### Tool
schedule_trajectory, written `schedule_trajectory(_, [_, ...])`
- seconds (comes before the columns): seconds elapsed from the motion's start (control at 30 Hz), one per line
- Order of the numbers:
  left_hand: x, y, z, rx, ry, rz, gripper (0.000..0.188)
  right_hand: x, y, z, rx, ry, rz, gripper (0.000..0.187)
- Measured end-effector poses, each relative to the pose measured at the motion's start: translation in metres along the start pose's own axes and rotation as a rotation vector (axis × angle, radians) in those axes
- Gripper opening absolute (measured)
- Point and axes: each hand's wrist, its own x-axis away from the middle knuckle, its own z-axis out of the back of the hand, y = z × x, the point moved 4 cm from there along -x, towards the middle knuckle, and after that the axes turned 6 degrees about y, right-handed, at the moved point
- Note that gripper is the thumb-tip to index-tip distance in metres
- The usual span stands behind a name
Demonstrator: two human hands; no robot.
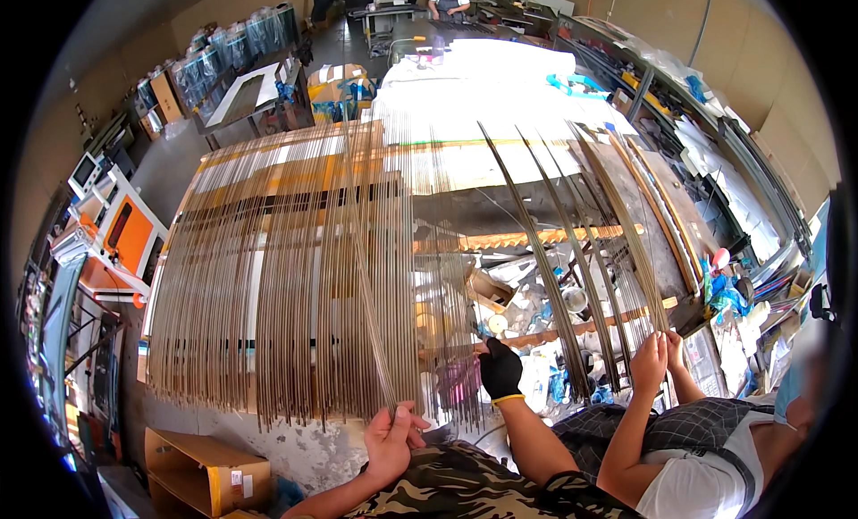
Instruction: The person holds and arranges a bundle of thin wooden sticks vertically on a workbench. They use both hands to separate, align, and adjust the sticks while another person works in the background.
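Note:
Many long thin brown-grey rods (pixel 259 296) lie side by side on a frame-like table, their near ends jutting toward me. My left hand (pixel 391 440) is bare and pinches the near end of a narrow bundle of thin rods (pixel 374 336), which slants across the others. To the right, my right hand (pixel 500 372) wears a black glove with a yellow cuff. Its fingers are curled closed beside the sparser rods; what they hold, if anything, I cannot make out. Thicker dark rod bundles (pixel 536 242) lie farther right.
At my right, a co-worker's hands (pixel 657 358) hold the near end of another rod bundle (pixel 633 242). White sheeting (pixel 483 86) covers the table's far part. Under the open frame lies clutter with a small carton (pixel 489 289). An open cardboard box (pixel 192 470) stands at lower left.

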Motion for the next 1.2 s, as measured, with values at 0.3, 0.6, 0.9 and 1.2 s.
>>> schedule_trajectory(0.3, [0.000,0.003,-0.002,-0.035,-0.022,0.023,0.033,0.042,0.013,0.004,0.056,-0.141,-0.057,0.019])
schedule_trajectory(0.6, [-0.001,0.001,-0.005,-0.018,-0.040,0.019,0.036,0.051,0.017,-0.008,0.088,-0.139,-0.057,0.022])
schedule_trajectory(0.9, [-0.001,0.002,-0.004,-0.011,-0.030,-0.001,0.035,0.045,0.018,-0.010,0.135,-0.157,-0.142,0.022])
schedule_trajectory(1.2, [-0.002,0.002,-0.005,-0.011,-0.044,0.025,0.035,0.045,0.024,-0.016,0.169,-0.271,-0.183,0.026])
